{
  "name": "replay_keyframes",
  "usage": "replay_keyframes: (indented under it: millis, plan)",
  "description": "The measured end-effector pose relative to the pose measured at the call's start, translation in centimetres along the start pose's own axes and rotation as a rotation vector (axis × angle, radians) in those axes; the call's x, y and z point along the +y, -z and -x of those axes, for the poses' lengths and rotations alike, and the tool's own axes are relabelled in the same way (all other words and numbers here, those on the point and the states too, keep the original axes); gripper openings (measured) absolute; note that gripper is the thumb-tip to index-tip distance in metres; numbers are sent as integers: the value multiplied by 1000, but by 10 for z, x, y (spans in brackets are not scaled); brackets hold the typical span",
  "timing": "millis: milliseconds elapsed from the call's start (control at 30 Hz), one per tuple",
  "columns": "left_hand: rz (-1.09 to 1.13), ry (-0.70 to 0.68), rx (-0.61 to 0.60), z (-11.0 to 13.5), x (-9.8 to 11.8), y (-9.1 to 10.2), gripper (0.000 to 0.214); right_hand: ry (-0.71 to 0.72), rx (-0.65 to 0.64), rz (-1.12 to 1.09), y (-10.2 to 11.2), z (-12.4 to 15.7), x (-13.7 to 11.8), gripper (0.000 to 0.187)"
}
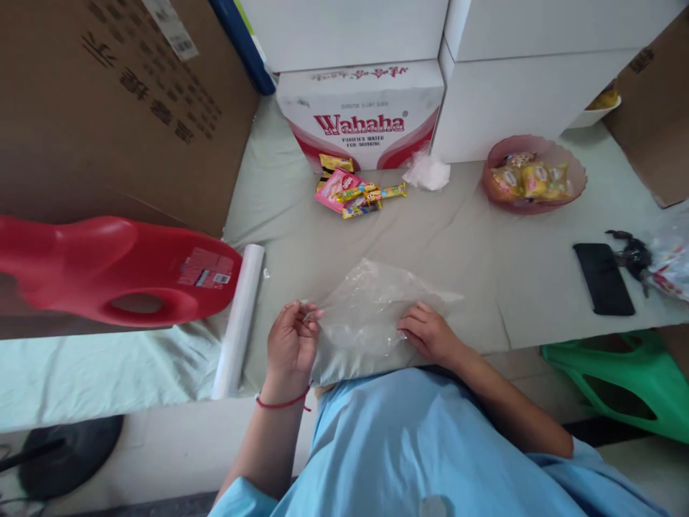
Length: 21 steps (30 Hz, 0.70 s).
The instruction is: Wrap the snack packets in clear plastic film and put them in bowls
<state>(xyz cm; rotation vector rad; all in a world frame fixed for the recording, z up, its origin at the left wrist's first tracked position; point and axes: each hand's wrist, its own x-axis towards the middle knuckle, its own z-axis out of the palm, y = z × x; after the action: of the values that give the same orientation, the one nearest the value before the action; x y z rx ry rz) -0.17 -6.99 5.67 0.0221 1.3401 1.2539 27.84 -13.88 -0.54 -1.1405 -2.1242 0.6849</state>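
A clear plastic bag lies flat on the pale cloth-covered table near its front edge. My left hand, with a red string at the wrist, pinches the bag's left edge between curled fingers. My right hand rests on the bag's right side, fingers bent and pressing it down. A roll of clear bags lies just left of my left hand.
Several snack packets and a crumpled white wrapper lie before a Wahaha box. A pink bowl of snacks sits right, then a black phone. A red stool and a cardboard box stand left; a green stool lower right.
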Motion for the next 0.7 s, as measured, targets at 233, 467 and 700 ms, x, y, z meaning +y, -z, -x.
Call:
replay_keyframes:
  millis: [233,467,700]
  plan:
    - [161,149,-197,-2,26,-49,18,-545,223,-1002,57,-11,-7,37]
    - [-308,-473,-542,-32,-30,-136,41,-727,551,-1332,82,-51,35,34]
    - [-1313,-1113,-642,-53,-99,-103,57,-777,690,-1267,86,-31,66,34]
